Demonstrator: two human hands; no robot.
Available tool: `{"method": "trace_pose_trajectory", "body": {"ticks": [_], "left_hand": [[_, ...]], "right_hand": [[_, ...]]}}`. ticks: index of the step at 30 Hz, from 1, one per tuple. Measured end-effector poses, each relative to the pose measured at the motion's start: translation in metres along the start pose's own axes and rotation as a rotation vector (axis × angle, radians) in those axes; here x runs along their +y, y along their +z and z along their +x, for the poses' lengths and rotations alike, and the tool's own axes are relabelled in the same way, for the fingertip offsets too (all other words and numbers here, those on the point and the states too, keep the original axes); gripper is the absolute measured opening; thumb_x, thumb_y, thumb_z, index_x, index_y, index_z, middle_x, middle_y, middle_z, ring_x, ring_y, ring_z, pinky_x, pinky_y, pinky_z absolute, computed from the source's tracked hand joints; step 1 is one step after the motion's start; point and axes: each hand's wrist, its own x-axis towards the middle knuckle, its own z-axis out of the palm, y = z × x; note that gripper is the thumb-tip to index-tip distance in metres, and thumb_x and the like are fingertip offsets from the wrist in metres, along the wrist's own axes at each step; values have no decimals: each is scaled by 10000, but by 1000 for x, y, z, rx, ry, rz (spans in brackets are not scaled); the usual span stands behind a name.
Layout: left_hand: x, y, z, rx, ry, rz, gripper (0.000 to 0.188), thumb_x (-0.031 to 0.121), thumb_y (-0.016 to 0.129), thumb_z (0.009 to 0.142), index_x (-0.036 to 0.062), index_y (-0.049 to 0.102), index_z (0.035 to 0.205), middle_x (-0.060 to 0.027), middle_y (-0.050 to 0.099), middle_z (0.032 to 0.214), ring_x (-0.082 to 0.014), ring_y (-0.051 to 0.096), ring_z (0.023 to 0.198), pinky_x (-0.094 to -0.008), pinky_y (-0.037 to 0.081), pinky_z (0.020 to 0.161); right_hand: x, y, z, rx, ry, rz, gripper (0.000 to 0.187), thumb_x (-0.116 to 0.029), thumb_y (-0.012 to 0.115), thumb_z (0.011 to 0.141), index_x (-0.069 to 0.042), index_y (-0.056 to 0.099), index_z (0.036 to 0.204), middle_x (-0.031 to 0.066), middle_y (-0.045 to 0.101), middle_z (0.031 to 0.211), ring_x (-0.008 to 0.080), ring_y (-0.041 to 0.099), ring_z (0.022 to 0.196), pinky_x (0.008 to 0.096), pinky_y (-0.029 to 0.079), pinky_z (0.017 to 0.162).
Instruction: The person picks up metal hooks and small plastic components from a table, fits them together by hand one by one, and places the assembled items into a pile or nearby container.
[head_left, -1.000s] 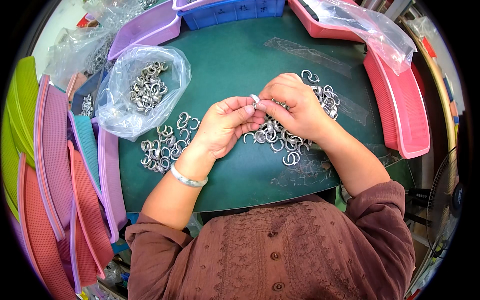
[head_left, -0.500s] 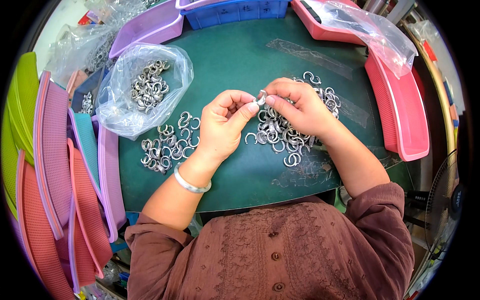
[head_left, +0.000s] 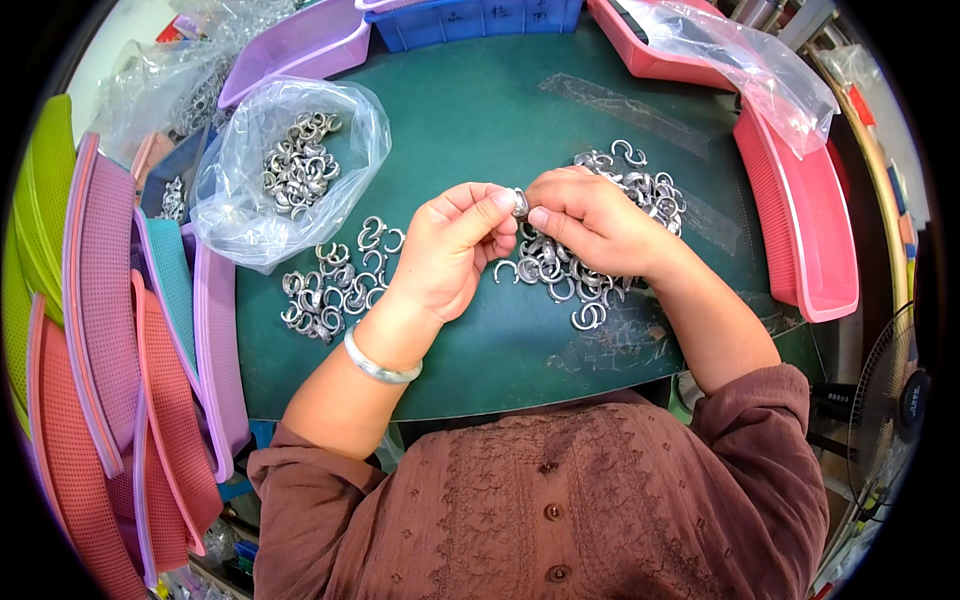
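- Since half a second ago, the small metal piece (head_left: 520,203) has turned between the fingertips, its open curve no longer facing the camera as clearly, and the right hand (head_left: 605,225) has dipped, baring more of the pile beyond it.
- The left hand (head_left: 455,245) pinches that piece between thumb and forefinger, its other fingers curled loosely toward the palm.
- The right hand has its thumb and bent forefinger closed up against the piece's other side; its remaining fingers fold in, and whether they hold anything I cannot tell.
- The piece sits at the meeting point of both hands, above the green tabletop (head_left: 480,360).
- Just below and beyond the right hand spreads a right-hand pile (head_left: 560,270) of silvery C-shaped rings, partly hidden by it.
- Left of the left forearm lies a smaller left-hand pile (head_left: 325,295) of similar rings.
- Beyond that, a clear plastic bag (head_left: 235,225) stands open with more metal pieces (head_left: 300,165) inside.
- A pale bangle (head_left: 380,365) circles the left wrist.
- Pink trays (head_left: 800,220) stand along the right edge, a blue bin (head_left: 480,25) at the far edge.
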Motion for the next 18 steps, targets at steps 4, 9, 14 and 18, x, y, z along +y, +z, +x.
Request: {"method": "trace_pose_trajectory", "body": {"ticks": [4, 9, 14, 18], "left_hand": [[2, -3, 1, -17, -98, -94, 134, 182, 552, 868, 61, 568, 813, 19, 537, 690, -79, 483, 616, -217, 412, 586], [3, -5, 4, -44, -165, -156, 154, 204, 536, 876, 69, 558, 804, 22, 529, 680, -81, 466, 608, -222, 386, 560], [4, -7, 5, -53, -188, -184, 156, 200, 528, 879, 69, 558, 801, 16, 534, 683, -89, 473, 611, -226, 389, 561], [3, -8, 5, -43, -192, -191, 157, 205, 516, 886, 72, 564, 819, 11, 532, 677, -95, 481, 621, -230, 398, 570]], "right_hand": [[-1, 2, 1, 13, -16, -21, 149, -106, 518, 822, 15, 539, 738, 141, 532, 690, 331, 523, 687, 412, 414, 643], [-2, 0, 0, -28, 17, -12, 137, -102, 513, 831, 18, 562, 786, 139, 553, 734, 315, 532, 720, 396, 405, 675], [-3, -2, -1, -73, 61, 17, 138, -109, 496, 855, 8, 558, 816, 103, 540, 745, 264, 517, 726, 363, 376, 737], [-1, -1, -1, -53, 41, 6, 145, -115, 495, 859, 7, 562, 816, 103, 542, 740, 264, 517, 718, 360, 380, 725]]}}
